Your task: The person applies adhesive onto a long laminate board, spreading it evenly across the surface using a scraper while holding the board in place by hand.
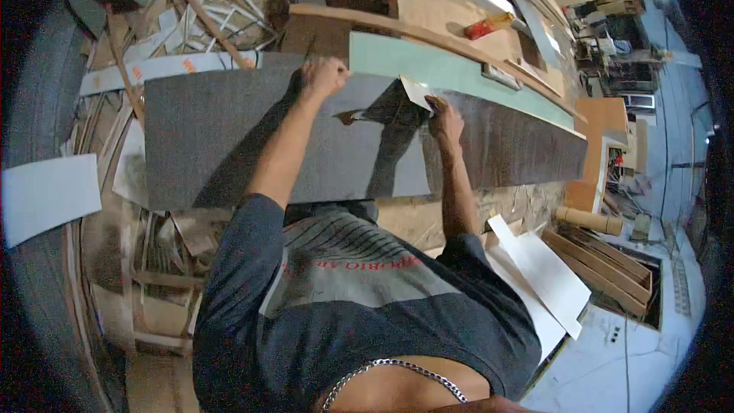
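A long dark grey board (pixel 229 130) lies across the bench in front of me, its right part a darker brown. My left hand (pixel 325 78) is closed above the board's far edge; whatever its fingers may hold is too small to tell. My right hand (pixel 446 118) grips a small pale flat piece (pixel 415 93), tilted over the board. Between the two hands, a dark wet-looking patch and a brown spot (pixel 348 117) show on the board's surface. Shadows of both arms fall across it. A light green panel (pixel 420 60) lies just behind the board.
A red and yellow bottle (pixel 489 27) lies on the plywood at the back. A wooden strip (pixel 344 15) runs behind the green panel. Wood scraps (pixel 222 0) are heaped at the back left. White panels (pixel 543 271) lean at the lower right beside wooden boxes (pixel 596 271).
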